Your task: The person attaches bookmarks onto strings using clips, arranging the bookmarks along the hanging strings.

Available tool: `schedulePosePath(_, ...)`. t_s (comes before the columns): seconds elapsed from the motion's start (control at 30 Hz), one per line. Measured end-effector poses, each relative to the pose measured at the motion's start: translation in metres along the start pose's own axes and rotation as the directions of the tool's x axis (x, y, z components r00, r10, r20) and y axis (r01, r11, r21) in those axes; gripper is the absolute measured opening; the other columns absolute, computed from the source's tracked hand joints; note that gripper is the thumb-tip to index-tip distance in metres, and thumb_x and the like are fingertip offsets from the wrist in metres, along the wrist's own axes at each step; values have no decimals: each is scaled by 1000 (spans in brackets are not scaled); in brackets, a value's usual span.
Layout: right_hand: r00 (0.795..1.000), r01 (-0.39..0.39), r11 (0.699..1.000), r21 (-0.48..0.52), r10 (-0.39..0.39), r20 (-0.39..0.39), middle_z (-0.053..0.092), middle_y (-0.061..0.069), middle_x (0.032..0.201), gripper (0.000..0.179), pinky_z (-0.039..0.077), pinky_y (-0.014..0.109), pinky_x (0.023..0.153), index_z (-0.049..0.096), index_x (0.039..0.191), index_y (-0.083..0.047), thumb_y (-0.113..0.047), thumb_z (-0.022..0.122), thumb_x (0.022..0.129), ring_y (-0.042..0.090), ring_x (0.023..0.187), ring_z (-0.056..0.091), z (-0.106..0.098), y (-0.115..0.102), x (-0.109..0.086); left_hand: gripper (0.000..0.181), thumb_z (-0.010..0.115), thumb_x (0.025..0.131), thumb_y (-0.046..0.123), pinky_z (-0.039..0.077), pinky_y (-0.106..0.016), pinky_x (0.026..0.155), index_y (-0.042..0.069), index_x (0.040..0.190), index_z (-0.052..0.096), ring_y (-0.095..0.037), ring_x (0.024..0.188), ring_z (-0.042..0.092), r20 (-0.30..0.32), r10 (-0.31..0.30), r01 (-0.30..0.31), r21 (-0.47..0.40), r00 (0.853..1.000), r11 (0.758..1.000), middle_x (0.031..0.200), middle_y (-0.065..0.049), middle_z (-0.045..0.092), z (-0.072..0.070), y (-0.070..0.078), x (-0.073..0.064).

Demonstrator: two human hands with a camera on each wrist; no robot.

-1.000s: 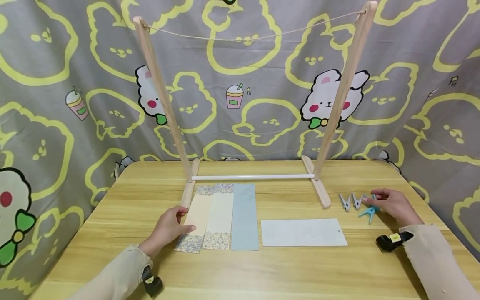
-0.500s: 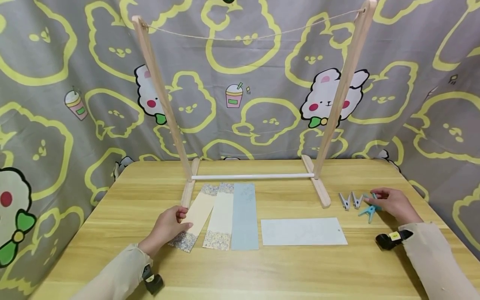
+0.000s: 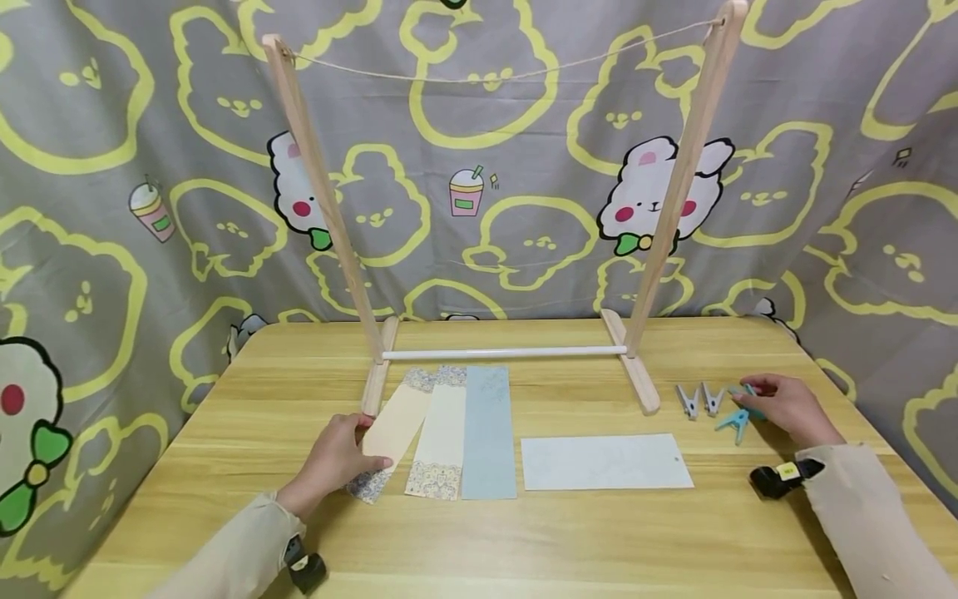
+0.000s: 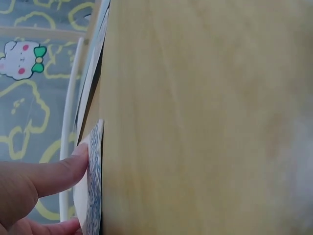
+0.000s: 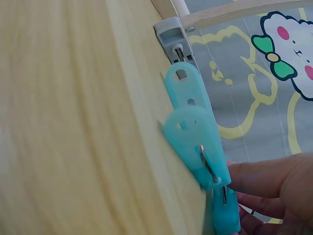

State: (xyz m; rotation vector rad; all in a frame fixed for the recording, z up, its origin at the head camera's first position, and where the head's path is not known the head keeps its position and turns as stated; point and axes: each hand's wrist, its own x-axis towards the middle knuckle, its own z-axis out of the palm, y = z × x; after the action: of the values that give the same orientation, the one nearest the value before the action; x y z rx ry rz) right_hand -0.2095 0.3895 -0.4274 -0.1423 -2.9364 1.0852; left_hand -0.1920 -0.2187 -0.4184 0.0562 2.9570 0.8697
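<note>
My left hand (image 3: pixel 329 456) grips a cream paper strip (image 3: pixel 395 420) with patterned ends, thumb on one long edge and fingers on the other. In the left wrist view the thumb (image 4: pixel 63 174) presses beside the strip's blue-patterned end (image 4: pixel 94 181). The strip lies slanted, its far end overlapping a second cream strip (image 3: pixel 440 424). At the table's right side, my right hand (image 3: pixel 793 412) pinches a teal clothespin (image 3: pixel 752 404). A second teal clothespin (image 3: pixel 737 424) lies right by it, next to two grey clothespins (image 3: pixel 699 403). The fingertips are partly hidden behind the held clothespin.
A blue-grey strip (image 3: pixel 489 433) lies beside the cream ones, and a pale strip with a hole (image 3: pixel 606 462) lies crosswise to its right. Behind them stands a wooden frame (image 3: pixel 669 216) with a white bottom rod (image 3: pixel 501 353) and a sagging string (image 3: pixel 419 79) across its top.
The left cream strip has turned, its far end shifting right over the second strip and opening a gap between their near ends. The held teal clothespin has shifted slightly right.
</note>
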Motion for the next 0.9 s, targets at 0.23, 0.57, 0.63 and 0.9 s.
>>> schedulePosePath(0.23,1000,-23,999,32,22,13,44,39,121,61,46,36,73,42,126,19,-33,54,95,46,104,47,-3,0,-1,63,88,63,17,47,-43,79,-7,110,54,-27,89,54,41,-11,13,-34,999,999,102,-19,56,-4,0,5)
schedulePosePath(0.57,999,21,1000,-9,-21,41,43,39,128,61,49,48,79,40,131,17,-36,43,100,51,111,46,-4,-2,2,28,74,76,2,44,-27,61,-5,99,59,-16,71,52,65,24,-12,-179,998,984,80,-7,58,-16,-14,10)
schedulePosePath(0.63,999,33,999,-25,-32,40,45,38,126,61,50,44,75,41,131,16,-37,43,100,49,109,48,-5,-3,2,19,70,80,0,43,-25,59,-6,96,62,-15,69,51,71,37,-22,-196,997,980,77,-6,58,-18,-16,10)
schedulePosePath(0.9,991,126,989,-76,-122,54,47,37,127,56,47,49,82,43,132,13,-33,46,100,50,110,49,-12,-14,3,10,63,86,2,42,-23,57,-6,91,65,-14,69,50,110,85,-63,-188,990,980,75,-4,59,-36,-18,11)
